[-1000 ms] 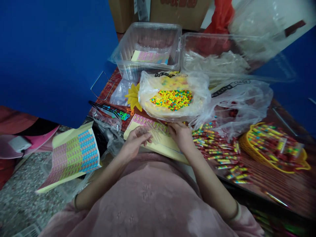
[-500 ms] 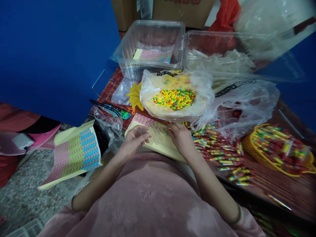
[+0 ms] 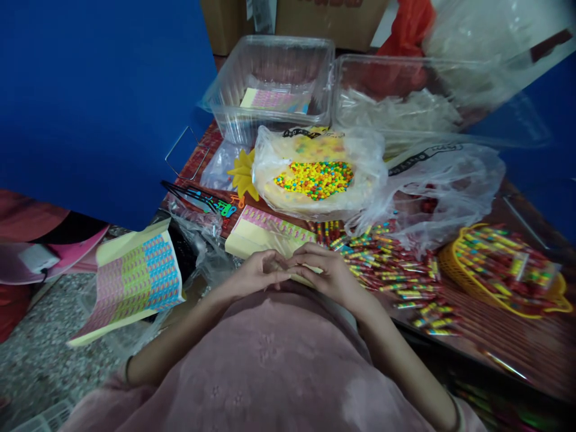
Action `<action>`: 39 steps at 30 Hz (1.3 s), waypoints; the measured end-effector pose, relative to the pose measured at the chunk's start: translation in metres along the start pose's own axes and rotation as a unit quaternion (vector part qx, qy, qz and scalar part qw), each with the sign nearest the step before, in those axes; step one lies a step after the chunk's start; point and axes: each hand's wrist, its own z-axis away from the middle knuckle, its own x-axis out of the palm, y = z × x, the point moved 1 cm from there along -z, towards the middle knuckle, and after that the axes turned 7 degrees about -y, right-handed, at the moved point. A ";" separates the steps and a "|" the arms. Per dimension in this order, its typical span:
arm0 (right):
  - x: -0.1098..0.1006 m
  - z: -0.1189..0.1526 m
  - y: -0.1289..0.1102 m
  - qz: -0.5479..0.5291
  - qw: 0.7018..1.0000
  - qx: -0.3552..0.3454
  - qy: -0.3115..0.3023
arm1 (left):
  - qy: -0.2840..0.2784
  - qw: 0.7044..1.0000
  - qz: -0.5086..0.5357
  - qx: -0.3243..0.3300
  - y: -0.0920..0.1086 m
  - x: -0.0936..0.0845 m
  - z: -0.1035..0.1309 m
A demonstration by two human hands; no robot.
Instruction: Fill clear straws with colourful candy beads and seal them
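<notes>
My left hand [image 3: 263, 273] and my right hand [image 3: 318, 268] meet at the fingertips over the near edge of a yellow backing sheet [image 3: 245, 238] with pink printed stickers. Both have curled, closed fingers; whatever is pinched between them is too small to make out. Some clear plastic pieces [image 3: 281, 240] lie on the sheet just beyond the fingers. Behind the sheet, a white plastic bag [image 3: 270, 162] stands open, full of small coloured candies [image 3: 317, 180]. Many filled tubes with red and yellow ends [image 3: 382, 258] are piled to the right of my right hand.
A yellow basket [image 3: 454, 270] of filled tubes stands at the right. Two clear plastic bins [image 3: 270, 45] are at the back, beside a crumpled white bag [image 3: 468, 180]. A sticker sheet [image 3: 139, 270] hangs at the left, near a yellow star-shaped object [image 3: 243, 174].
My hands have come together and moved nearer my body. My right hand has left the clear plastic pieces, uncovering several tubes behind it.
</notes>
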 end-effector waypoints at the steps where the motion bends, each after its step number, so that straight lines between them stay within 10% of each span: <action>1: 0.000 -0.001 0.001 -0.022 1.000 0.003 -0.003 | -0.004 1.000 0.013 -0.005 -0.001 0.002 0.000; 8: 0.009 -0.006 0.034 0.123 0.978 0.152 0.077 | 0.002 0.966 0.257 0.002 -0.010 -0.001 -0.002; 14: 0.020 -0.010 0.052 0.321 0.918 0.233 0.015 | 0.026 0.944 0.330 -0.016 -0.016 -0.013 -0.003; 21: -0.003 0.000 0.029 0.079 0.973 0.193 0.099 | 0.069 0.946 0.317 -0.009 -0.009 -0.010 -0.002; 31: -0.009 -0.011 -0.005 -0.193 0.970 0.110 -0.094 | -0.079 0.955 0.282 -0.036 -0.019 -0.006 -0.003; 39: 0.015 -0.036 0.042 0.069 0.976 0.191 0.083 | -0.040 0.925 0.378 -0.020 -0.025 -0.016 0.002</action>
